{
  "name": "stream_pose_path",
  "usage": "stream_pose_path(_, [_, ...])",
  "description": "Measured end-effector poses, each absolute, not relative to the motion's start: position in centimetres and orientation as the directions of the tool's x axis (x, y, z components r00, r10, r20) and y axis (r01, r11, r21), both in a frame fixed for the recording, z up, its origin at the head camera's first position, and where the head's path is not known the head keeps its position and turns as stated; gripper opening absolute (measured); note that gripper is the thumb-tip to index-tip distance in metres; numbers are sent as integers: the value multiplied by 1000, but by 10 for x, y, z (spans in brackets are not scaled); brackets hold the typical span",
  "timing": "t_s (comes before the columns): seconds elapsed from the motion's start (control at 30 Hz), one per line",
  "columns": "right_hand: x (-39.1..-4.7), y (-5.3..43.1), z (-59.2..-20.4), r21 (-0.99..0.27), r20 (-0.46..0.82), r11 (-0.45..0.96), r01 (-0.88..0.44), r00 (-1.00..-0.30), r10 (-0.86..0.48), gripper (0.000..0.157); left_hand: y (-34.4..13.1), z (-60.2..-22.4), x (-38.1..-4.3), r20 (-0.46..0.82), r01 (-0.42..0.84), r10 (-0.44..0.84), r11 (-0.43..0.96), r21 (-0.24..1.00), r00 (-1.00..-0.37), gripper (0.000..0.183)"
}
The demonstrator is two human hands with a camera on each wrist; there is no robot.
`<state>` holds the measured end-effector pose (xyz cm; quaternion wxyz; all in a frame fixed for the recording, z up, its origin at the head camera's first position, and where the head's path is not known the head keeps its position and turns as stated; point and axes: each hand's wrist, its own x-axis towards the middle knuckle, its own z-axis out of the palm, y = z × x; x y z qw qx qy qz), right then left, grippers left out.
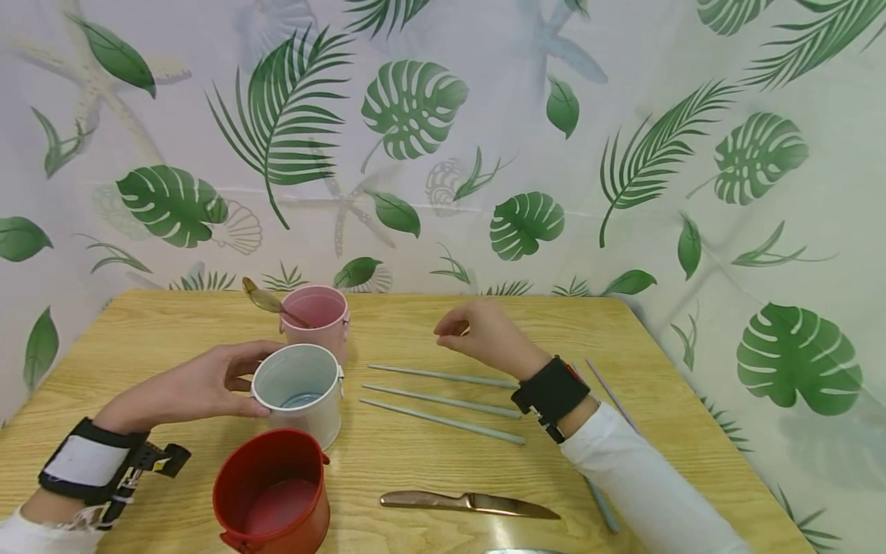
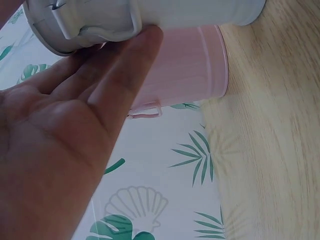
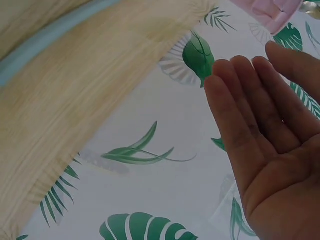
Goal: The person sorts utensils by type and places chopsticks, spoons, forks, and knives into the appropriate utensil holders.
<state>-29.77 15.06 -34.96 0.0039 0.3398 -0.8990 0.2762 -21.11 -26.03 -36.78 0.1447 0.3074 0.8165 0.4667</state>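
Observation:
My left hand grips a small white bucket from its left side, thumb at the near rim and fingers at the far side. In the left wrist view the fingers lie along the wall of the white bucket. Behind it stands a pink bucket with a gold spoon leaning out. Nearer the front is a red bucket. My right hand hovers over the back of the table, fingers loosely bent and holding nothing. The right wrist view shows the bare palm of the right hand.
Three pale blue-green chopsticks lie side by side mid-table. A bronze knife lies in front of them. Beneath the right forearm are another blue-green chopstick and a purple stick. A silvery object shows at the bottom edge.

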Motion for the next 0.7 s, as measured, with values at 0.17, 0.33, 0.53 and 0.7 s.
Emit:
stream_pose_path(0.17, [-304,145,-362,-492,108,652,-577,-783,-612,13,-261,-366,-211,45,359,635,376,854,-771,78])
stream_pose_path(0.33, [-307,141,-370,-473,24,682,-558,-782,-623,14,-261,-366,-211,37,355,626,391,849,-779,78])
stream_pose_path(0.53, [-308,139,-376,-471,-22,683,-559,-766,-642,13,-262,-366,-212,36,358,631,390,848,-775,76])
stream_pose_path(0.7, [-307,137,-380,-471,-45,692,-547,-768,-638,9,-261,-366,-212,27,348,627,396,850,-779,77])
